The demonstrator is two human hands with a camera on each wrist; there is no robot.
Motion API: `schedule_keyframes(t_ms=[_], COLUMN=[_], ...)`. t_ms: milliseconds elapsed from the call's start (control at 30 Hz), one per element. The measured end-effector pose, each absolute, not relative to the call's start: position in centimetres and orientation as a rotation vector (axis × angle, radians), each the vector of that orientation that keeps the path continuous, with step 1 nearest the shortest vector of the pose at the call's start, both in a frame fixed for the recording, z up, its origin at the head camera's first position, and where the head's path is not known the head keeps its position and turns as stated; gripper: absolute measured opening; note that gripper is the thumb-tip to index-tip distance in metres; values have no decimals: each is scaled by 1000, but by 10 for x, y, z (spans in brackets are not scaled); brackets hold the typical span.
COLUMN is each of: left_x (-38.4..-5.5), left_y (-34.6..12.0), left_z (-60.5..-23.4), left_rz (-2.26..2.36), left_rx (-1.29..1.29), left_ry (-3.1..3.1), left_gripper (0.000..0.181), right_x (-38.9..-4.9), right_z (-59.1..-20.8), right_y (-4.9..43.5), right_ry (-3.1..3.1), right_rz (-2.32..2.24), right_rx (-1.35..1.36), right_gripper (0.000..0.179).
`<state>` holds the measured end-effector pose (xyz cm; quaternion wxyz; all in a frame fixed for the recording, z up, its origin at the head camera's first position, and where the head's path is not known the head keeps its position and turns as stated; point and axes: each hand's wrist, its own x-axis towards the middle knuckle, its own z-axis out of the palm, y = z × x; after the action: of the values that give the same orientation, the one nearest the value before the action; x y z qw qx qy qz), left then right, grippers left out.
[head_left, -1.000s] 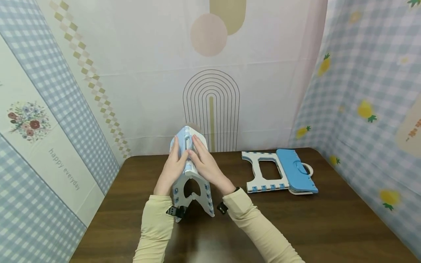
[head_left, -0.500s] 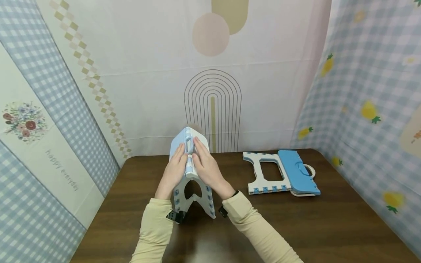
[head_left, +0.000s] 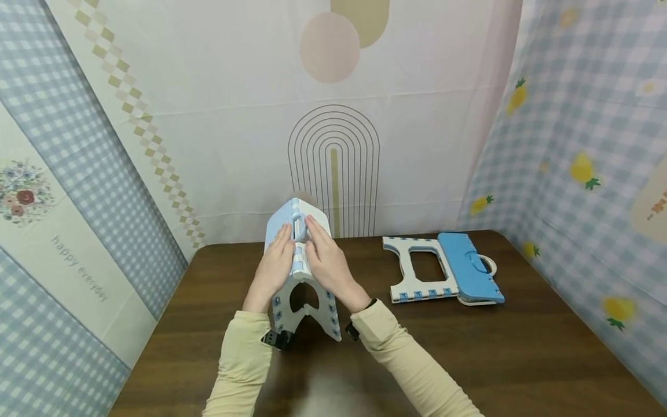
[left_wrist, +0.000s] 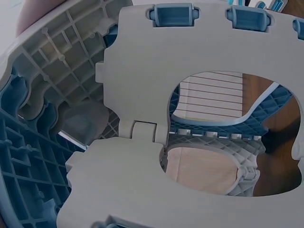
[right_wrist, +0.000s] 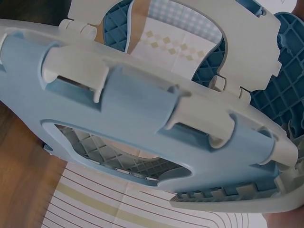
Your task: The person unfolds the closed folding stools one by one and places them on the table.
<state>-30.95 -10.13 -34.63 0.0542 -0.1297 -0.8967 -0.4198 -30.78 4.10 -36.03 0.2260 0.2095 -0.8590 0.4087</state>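
A half-folded blue and white step stool stands on the table in front of me, its top bent into a peaked ridge and its legs spread below. My left hand lies along the left slope of the top, fingers straight. On the right slope my right hand rests the same way, its fingertips beside the handle slot. The left wrist view looks at the stool's white folding end panel with its oval opening. In the right wrist view a blue side panel with white hinge knuckles fills the middle.
A second stool, blue and white with a white carry handle, lies folded flat on the brown wooden table to the right. A pale patterned cloth hangs behind the table, with blue checked cloth at the sides.
The thumbs, which met across the ridge, have drawn apart and lie beside the fingers. The left hand has slid slightly down its slope. The stool keeps its folded angle.
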Motion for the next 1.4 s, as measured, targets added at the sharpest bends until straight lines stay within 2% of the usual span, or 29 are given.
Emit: schedule_keyframes(t_ms=[1400], left_x=[-317], left_y=[-108], left_z=[-345], left_rz=[-935], left_rx=[-494], left_ry=[-2880], left_gripper=[55], right_x=[-304], right_z=[-361], right_y=[40], right_ry=[-2486], right_rz=[884], right_rx=[455], right_gripper=[52])
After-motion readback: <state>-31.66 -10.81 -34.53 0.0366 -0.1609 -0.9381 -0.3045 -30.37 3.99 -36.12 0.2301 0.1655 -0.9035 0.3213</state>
